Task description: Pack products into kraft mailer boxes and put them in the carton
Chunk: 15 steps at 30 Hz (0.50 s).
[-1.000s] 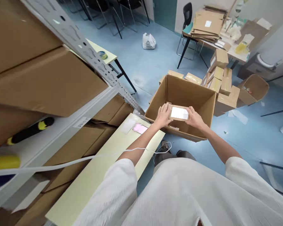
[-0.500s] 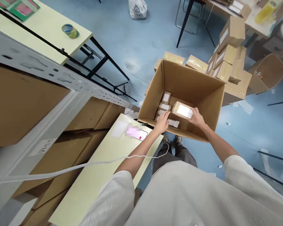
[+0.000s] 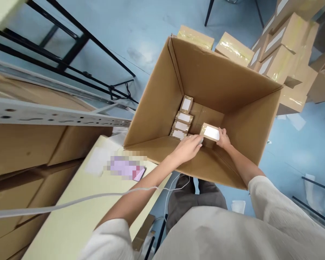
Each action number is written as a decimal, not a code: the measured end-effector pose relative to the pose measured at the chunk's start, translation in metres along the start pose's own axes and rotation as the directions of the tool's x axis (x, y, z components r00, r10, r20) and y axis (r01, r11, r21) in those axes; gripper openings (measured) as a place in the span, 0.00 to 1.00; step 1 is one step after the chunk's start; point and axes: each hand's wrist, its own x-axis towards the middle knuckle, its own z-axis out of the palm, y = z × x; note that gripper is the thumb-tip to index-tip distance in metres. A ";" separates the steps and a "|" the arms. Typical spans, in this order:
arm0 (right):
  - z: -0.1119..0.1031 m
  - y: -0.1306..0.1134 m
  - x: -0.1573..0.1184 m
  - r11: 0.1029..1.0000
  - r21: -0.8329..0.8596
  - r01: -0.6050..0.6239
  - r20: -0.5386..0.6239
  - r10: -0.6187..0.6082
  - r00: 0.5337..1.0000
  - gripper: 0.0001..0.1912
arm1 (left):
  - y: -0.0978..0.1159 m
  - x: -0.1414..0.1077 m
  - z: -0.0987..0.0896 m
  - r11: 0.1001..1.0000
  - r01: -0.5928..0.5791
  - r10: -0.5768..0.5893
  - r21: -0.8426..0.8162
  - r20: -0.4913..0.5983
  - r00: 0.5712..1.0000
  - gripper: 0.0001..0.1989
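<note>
My right hand grips the right end of a small cardboard box with a white label on top. This box is inside a large open carton, low down near its floor. My left hand reaches over the carton's near side, fingers stretched out, fingertips close to the held box's left end; whether they touch it I cannot tell. Several small labelled boxes stand in a row along the carton's left wall. Beneath my left hand another small box is mostly hidden.
Taped boxes lie behind the carton, with a stack at the right. To the left are a pale table with a blurred-out phone, a metal rack and a white cable crossing my left arm.
My view has moved closer to the carton. The right hand has lowered the small box deeper into the carton. My left hand has shifted right, from the row of boxes toward the held box.
</note>
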 end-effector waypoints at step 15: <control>0.154 0.045 0.066 0.987 -0.066 -0.149 0.268 0.162 0.950 0.62 | -0.151 0.166 0.136 0.976 0.091 -0.161 0.196 0.375 0.913 0.23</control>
